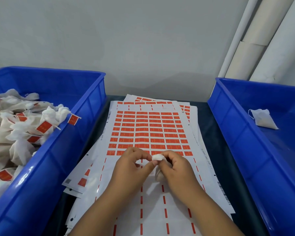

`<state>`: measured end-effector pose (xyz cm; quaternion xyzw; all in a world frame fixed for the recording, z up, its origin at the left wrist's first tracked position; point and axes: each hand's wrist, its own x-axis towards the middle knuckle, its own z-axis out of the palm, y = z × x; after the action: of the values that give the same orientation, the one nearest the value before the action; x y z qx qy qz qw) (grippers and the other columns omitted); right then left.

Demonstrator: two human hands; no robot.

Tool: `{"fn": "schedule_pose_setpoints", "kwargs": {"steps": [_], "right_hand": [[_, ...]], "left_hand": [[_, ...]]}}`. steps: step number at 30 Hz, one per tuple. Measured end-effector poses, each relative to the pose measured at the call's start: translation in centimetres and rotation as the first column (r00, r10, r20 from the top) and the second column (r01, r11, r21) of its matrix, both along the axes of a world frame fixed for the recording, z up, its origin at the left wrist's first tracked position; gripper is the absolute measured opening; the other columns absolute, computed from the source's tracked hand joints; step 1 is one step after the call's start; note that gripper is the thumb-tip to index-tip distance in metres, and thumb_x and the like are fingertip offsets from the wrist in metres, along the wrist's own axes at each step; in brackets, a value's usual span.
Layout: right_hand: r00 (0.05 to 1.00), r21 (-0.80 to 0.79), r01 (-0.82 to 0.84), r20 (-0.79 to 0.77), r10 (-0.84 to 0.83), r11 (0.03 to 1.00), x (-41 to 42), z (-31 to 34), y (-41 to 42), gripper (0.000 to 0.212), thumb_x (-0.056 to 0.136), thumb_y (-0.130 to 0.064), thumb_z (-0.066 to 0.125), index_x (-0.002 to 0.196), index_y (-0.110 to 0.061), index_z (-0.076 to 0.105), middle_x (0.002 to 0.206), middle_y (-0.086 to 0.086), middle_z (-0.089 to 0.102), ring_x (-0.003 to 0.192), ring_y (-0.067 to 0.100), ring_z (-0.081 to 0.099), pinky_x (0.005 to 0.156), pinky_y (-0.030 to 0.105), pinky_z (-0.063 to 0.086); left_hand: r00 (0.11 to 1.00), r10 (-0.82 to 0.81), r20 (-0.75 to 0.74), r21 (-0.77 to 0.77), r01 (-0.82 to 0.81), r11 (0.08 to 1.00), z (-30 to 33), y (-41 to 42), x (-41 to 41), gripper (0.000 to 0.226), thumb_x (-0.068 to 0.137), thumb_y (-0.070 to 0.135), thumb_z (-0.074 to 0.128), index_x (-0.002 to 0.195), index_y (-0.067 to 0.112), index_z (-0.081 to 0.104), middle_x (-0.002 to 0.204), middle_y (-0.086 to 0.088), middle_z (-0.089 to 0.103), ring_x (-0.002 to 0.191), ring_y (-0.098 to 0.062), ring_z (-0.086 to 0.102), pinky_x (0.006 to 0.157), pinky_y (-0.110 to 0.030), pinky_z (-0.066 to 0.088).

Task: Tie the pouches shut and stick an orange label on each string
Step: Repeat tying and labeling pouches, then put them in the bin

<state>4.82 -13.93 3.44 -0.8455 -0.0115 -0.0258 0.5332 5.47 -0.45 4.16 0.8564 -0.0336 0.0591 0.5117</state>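
A small white pouch (157,165) is held above the label sheets, its gathered top poking up between my hands. My right hand (174,169) grips the pouch's body, most of which is hidden under its fingers. My left hand (131,165) pinches at the pouch's neck with curled fingers; the string itself is too thin to make out. Under both hands lies a white sheet of orange labels (148,132), its near rows peeled off.
A blue bin (85,120) at the left holds several tied pouches with orange labels (44,127). A blue bin (232,126) at the right holds one untied pouch (263,118). More label sheets are stacked beneath. White tubes (255,40) lean on the wall behind.
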Motion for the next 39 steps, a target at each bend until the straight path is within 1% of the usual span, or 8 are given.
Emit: {"fn": "schedule_pose_setpoints", "kwargs": {"steps": [7,12,16,20,25,30,34,39], "right_hand": [[0.986,0.206,-0.057,-0.142,0.087,0.977,-0.2,0.6,0.2,0.006,0.091,-0.037,0.059,0.088,-0.038,0.065,0.085,-0.026,0.067,0.086,-0.013,0.059,0.059,0.002,0.045],[0.909,0.630,0.002,-0.325,0.261,0.776,-0.1,0.9,-0.5,0.018,0.088,-0.022,0.063,0.101,-0.019,0.074,0.106,-0.001,0.072,0.104,0.015,0.065,0.093,0.030,0.051],[0.876,0.762,0.032,-0.333,0.349,0.647,0.1,1.3,-0.9,0.017,0.082,-0.020,0.064,0.092,-0.019,0.078,0.091,0.001,0.073,0.074,0.010,0.068,0.075,0.027,0.053],[0.902,0.765,0.072,-0.324,0.286,0.640,0.1,1.2,-0.7,0.020,0.073,-0.027,0.069,0.091,-0.027,0.078,0.082,-0.002,0.071,0.068,0.011,0.066,0.070,0.026,0.054],[0.908,0.757,0.087,-0.327,0.261,0.647,0.3,0.9,-0.8,0.031,0.068,-0.031,0.071,0.098,-0.022,0.076,0.105,0.003,0.073,0.100,0.021,0.063,0.087,0.033,0.053],[0.908,0.734,0.030,-0.304,0.289,0.678,0.1,1.2,-0.7,0.024,0.071,-0.030,0.067,0.093,-0.028,0.077,0.105,-0.001,0.073,0.092,0.011,0.070,0.079,0.027,0.053],[0.952,0.622,0.068,-0.275,0.137,0.780,0.1,0.9,-0.4,0.015,0.075,-0.032,0.069,0.087,-0.034,0.077,0.102,-0.009,0.073,0.104,0.018,0.066,0.093,0.034,0.051],[0.964,0.482,0.131,-0.264,0.002,0.866,0.2,0.6,-0.2,0.007,0.085,-0.030,0.067,0.084,-0.026,0.073,0.089,-0.013,0.073,0.101,0.018,0.063,0.094,0.034,0.051]], "left_hand": [[0.997,0.046,-0.061,-0.107,-0.052,0.993,-0.2,0.2,0.3,0.011,0.087,0.029,0.062,0.077,0.032,0.059,0.088,0.020,0.056,0.083,-0.002,0.055,0.060,-0.007,0.037],[0.998,0.035,-0.054,-0.104,-0.041,0.994,-0.2,-0.1,0.1,0.014,0.083,0.025,0.068,0.077,0.033,0.058,0.086,0.017,0.057,0.080,-0.004,0.056,0.056,-0.005,0.042],[0.996,0.081,0.028,-0.021,-0.080,0.997,-0.1,-0.6,-0.2,0.023,0.080,0.026,0.071,0.074,0.038,0.052,0.086,0.023,0.052,0.078,-0.003,0.054,0.059,-0.006,0.041],[0.982,0.113,0.151,0.060,-0.123,0.991,0.5,-0.7,-0.8,0.037,0.076,0.027,0.075,0.076,0.049,0.045,0.084,0.034,0.044,0.077,0.005,0.052,0.058,0.002,0.040],[0.963,0.045,0.265,0.077,-0.068,0.995,0.1,-0.6,-1.3,0.036,0.073,0.027,0.077,0.078,0.049,0.049,0.086,0.034,0.047,0.095,0.013,0.046,0.065,0.003,0.040],[0.965,0.029,0.262,0.172,-0.076,0.982,-0.4,-0.4,-0.9,0.024,0.074,0.034,0.072,0.098,0.030,0.072,0.082,0.033,0.042,0.080,0.004,0.047,0.072,-0.003,0.035],[0.975,0.043,0.217,0.163,-0.080,0.983,-0.4,-0.5,-0.9,0.009,0.077,0.035,0.071,0.077,0.037,0.062,0.077,0.031,0.045,0.078,0.004,0.049,0.067,-0.003,0.034],[0.993,0.061,0.097,0.168,-0.076,0.983,-0.8,-0.5,-0.5,0.026,0.083,0.030,0.066,0.067,0.037,0.048,0.078,0.026,0.050,0.078,0.002,0.051,0.058,-0.001,0.034]]}}
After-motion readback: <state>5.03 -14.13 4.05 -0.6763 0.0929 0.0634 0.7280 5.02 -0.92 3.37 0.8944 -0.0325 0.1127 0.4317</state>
